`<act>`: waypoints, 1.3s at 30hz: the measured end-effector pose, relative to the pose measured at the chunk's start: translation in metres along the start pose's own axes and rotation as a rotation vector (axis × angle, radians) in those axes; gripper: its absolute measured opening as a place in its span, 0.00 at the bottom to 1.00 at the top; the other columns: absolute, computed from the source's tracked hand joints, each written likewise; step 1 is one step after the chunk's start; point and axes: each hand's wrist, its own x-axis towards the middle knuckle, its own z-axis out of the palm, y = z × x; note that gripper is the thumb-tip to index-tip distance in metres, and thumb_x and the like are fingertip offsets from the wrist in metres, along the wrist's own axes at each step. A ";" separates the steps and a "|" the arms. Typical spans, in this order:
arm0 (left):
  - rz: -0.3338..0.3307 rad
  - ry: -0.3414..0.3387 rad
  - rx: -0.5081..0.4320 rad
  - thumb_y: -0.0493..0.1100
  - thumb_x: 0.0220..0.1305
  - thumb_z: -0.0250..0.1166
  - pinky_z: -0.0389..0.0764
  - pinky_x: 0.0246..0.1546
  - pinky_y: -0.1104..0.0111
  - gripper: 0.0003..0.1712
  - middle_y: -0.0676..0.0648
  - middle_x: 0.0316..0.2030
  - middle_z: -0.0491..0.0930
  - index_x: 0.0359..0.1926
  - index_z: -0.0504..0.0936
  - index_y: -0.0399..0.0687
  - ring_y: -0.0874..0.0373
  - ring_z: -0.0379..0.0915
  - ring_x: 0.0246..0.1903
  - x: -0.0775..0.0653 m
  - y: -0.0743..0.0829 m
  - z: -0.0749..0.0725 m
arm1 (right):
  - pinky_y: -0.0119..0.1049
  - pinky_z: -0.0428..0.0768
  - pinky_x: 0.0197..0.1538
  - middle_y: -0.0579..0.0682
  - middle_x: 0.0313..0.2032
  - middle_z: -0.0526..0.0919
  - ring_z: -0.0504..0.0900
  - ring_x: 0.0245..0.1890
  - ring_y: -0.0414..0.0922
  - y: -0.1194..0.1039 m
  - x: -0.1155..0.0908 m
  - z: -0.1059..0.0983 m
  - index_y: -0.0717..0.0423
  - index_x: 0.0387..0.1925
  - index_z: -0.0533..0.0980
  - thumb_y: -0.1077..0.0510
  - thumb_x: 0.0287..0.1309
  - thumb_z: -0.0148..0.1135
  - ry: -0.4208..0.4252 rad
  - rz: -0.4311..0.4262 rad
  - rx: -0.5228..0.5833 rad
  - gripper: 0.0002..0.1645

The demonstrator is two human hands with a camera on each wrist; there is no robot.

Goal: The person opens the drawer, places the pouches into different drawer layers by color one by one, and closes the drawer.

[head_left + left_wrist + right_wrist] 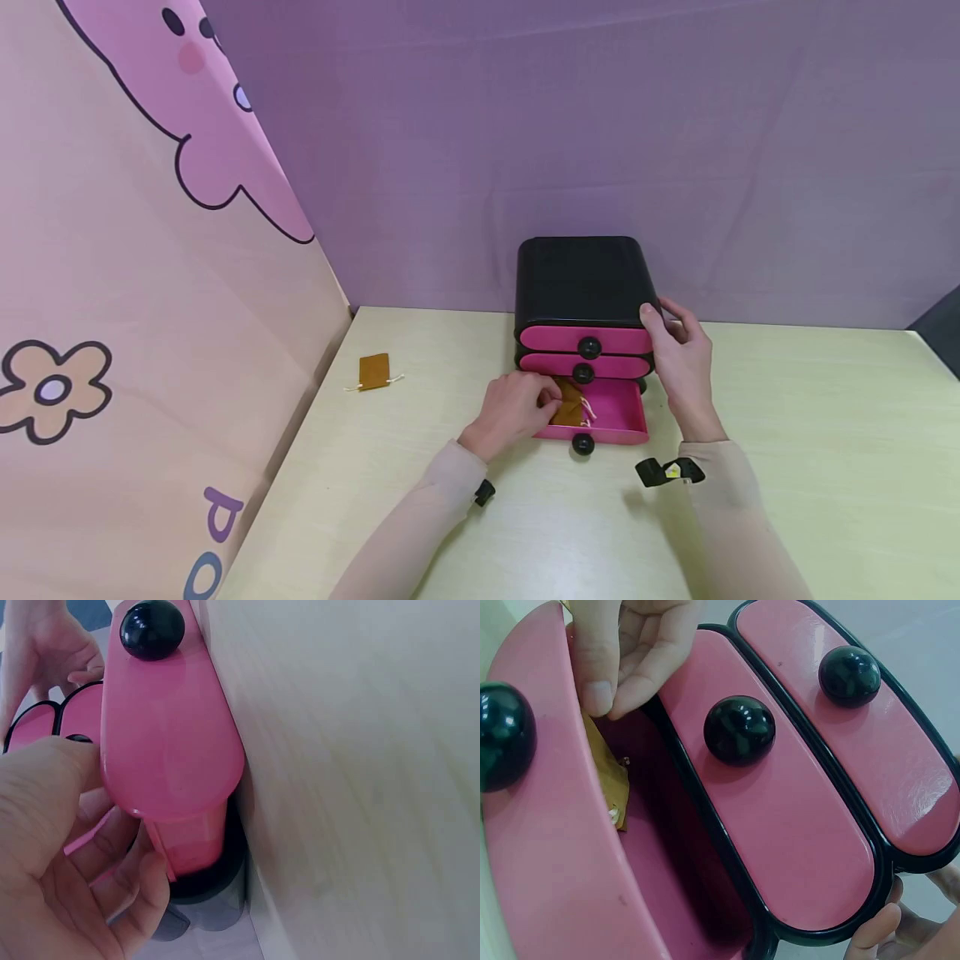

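Note:
A small black cabinet (pixel 585 279) with pink drawers stands at the back of the table. Its bottom drawer (pixel 615 408) is pulled out, and a brown drawstring pouch (pixel 567 406) with white cords lies inside. My left hand (pixel 517 408) reaches over the drawer's left side and pinches the pouch's edge with thumb and fingertips. In the right wrist view those fingertips (pixel 598 697) are right at the pouch (pixel 609 776), partly hidden by the drawer front. My right hand (pixel 682 362) grips the cabinet's right side, thumb on its upper front corner.
Another brown pouch (pixel 373 372) with white cords lies on the table to the left. The middle drawer (pixel 787 814) and top drawer (pixel 889 727) are closed, each with a round black knob. A purple cloth wall (pixel 600 125) rises behind the cabinet.

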 end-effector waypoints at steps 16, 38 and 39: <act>0.069 0.009 -0.030 0.48 0.73 0.70 0.74 0.34 0.76 0.07 0.59 0.33 0.87 0.45 0.93 0.57 0.68 0.76 0.31 -0.020 -0.013 -0.012 | 0.26 0.78 0.41 0.35 0.49 0.78 0.78 0.46 0.35 0.000 0.000 -0.001 0.35 0.77 0.70 0.33 0.72 0.60 -0.002 -0.012 0.013 0.37; 0.029 0.073 -0.046 0.45 0.73 0.69 0.72 0.27 0.75 0.08 0.58 0.32 0.88 0.46 0.93 0.56 0.69 0.74 0.27 -0.043 -0.053 -0.020 | 0.24 0.78 0.43 0.33 0.47 0.77 0.77 0.46 0.35 0.003 0.002 0.000 0.35 0.77 0.69 0.34 0.72 0.60 -0.004 -0.010 0.020 0.37; 0.024 0.076 -0.040 0.45 0.73 0.69 0.72 0.27 0.75 0.07 0.58 0.32 0.88 0.45 0.93 0.55 0.68 0.74 0.27 -0.044 -0.055 -0.021 | 0.24 0.78 0.43 0.33 0.47 0.77 0.77 0.46 0.35 0.002 0.002 0.000 0.35 0.77 0.69 0.34 0.72 0.60 -0.005 -0.010 0.021 0.37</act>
